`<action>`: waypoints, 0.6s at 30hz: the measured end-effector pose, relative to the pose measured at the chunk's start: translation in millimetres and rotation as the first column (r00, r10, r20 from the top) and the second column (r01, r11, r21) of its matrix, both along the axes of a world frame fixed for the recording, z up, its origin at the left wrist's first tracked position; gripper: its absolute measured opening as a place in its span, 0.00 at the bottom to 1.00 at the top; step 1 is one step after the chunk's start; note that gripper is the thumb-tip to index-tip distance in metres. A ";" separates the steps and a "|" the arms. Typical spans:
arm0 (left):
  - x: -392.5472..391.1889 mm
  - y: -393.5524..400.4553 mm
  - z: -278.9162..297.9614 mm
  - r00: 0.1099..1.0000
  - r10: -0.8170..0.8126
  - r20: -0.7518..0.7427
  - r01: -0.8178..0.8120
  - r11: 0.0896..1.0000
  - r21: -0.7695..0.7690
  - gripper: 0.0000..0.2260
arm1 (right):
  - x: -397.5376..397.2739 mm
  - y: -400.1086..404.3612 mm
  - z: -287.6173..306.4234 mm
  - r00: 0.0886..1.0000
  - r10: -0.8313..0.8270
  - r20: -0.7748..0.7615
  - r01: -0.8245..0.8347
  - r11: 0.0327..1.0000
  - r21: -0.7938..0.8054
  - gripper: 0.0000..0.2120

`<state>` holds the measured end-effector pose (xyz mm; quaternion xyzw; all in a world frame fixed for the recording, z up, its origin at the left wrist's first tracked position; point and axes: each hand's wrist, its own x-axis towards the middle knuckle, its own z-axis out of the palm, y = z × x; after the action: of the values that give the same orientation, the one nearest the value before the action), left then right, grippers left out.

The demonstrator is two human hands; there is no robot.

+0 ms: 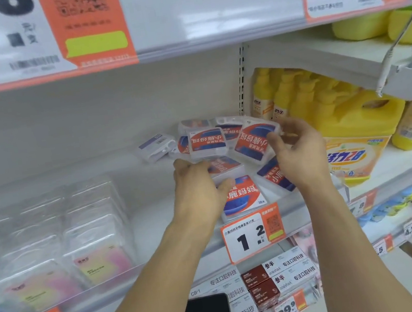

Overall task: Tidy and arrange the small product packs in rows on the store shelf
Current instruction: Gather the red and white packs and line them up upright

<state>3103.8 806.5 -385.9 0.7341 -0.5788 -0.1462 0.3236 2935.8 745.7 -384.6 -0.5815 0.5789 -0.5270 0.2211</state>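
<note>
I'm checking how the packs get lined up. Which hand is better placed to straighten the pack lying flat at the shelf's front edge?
Left. The left hand probably suits best: its thumb already lies beside the front flat pack, while the right hand pinches a tilted pack farther back.

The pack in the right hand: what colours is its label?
Red-orange with a dark blue shape and white lettering, on the pack in the right hand; head view.

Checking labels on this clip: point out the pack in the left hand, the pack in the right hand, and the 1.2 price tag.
Pack in left hand (207,142), head view, on its red label.
Pack in right hand (255,140), head view, middle of its label.
1.2 price tag (247,238), head view, on the white part by the digits.
</note>
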 end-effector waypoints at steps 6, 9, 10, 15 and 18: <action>0.2 3.0 -3.8 0.996 -0.039 0.082 0.042 0.999 -0.031 0.20 | 5.3 -1.7 -3.2 0.991 -0.129 -0.036 0.128 0.991 -0.027 0.16; -1.0 0.1 -6.8 0.980 0.022 0.196 -0.014 0.999 -0.040 0.20 | 5.2 -2.1 -4.2 0.986 -0.157 -0.053 0.154 0.986 -0.064 0.16; -1.1 -1.8 -7.9 0.965 0.058 0.255 -0.045 0.997 -0.059 0.22 | 5.6 -1.0 -3.1 0.988 -0.139 -0.068 0.134 0.989 -0.066 0.16; -5.6 -7.8 -7.5 0.973 0.115 0.198 -0.096 0.990 -0.100 0.31 | 4.1 1.1 -4.4 0.976 0.027 -0.216 -0.031 0.999 -0.016 0.21; -7.6 -8.5 -5.0 0.991 0.075 0.110 -0.072 0.997 -0.028 0.37 | 4.9 2.2 -1.5 0.921 0.195 -0.339 -0.151 0.977 0.151 0.23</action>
<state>3096.2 798.0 -390.9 0.7580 -0.5702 -0.0865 0.3048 2940.7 747.9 -386.2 -0.7005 0.5866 -0.3566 0.1950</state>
